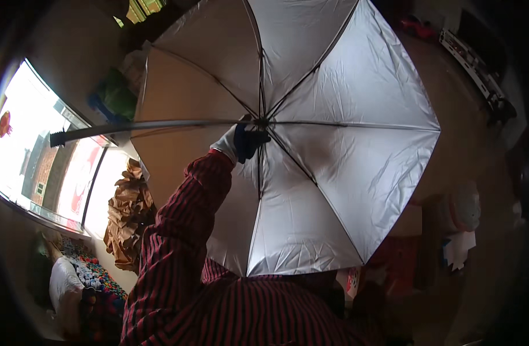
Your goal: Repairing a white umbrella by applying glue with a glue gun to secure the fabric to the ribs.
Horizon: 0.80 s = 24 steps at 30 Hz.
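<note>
An opened umbrella (345, 92) with a silvery lining fills the middle of the view, its inner side and dark ribs facing me. From its hub the shaft (161, 124) runs out to the left, ending in a dark handle (57, 139). My left hand (245, 141), in a white and dark blue glove, reaches up from the lower left. Its fingers are closed at the shaft close to the hub, where the ribs meet. My right hand is out of sight; the canopy covers much of the area on that side.
A bright window (40, 155) is on the left, with crumpled brown paper (129, 216) beside it. Below lie a colourful patterned cloth (94, 265) and a white pillow-like thing (65, 288). A long white low unit (466, 60) stands at the far right. White sheets (460, 248) are at right.
</note>
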Motion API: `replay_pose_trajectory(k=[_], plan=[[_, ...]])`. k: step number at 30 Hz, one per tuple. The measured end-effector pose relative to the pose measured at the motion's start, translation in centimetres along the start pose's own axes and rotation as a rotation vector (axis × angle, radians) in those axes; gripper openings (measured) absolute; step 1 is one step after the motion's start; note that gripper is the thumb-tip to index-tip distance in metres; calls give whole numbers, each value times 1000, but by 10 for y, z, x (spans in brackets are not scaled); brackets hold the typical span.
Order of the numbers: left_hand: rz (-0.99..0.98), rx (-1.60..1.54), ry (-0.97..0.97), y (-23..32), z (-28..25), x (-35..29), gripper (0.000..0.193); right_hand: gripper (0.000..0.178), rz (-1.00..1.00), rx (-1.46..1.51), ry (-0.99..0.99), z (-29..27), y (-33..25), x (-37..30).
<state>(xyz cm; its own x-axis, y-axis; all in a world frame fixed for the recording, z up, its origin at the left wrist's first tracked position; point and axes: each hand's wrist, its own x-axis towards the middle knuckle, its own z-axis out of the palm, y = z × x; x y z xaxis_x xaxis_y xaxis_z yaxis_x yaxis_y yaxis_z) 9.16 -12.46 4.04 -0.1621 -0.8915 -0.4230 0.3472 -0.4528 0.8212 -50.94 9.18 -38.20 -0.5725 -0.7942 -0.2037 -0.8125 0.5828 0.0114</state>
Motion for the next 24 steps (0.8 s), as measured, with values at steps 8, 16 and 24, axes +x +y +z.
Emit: replay_pose_trajectory(k=[8, 16, 24], plan=[[210, 406, 147, 2, -32, 48, 45, 76, 114, 70, -110, -76, -21, -26], [230, 753, 205, 32, 38, -10, 21, 71, 35, 81, 75, -101, 12, -46], [665, 1456, 644, 71, 3, -47, 35, 57, -77, 488, 210, -21, 69, 92]])
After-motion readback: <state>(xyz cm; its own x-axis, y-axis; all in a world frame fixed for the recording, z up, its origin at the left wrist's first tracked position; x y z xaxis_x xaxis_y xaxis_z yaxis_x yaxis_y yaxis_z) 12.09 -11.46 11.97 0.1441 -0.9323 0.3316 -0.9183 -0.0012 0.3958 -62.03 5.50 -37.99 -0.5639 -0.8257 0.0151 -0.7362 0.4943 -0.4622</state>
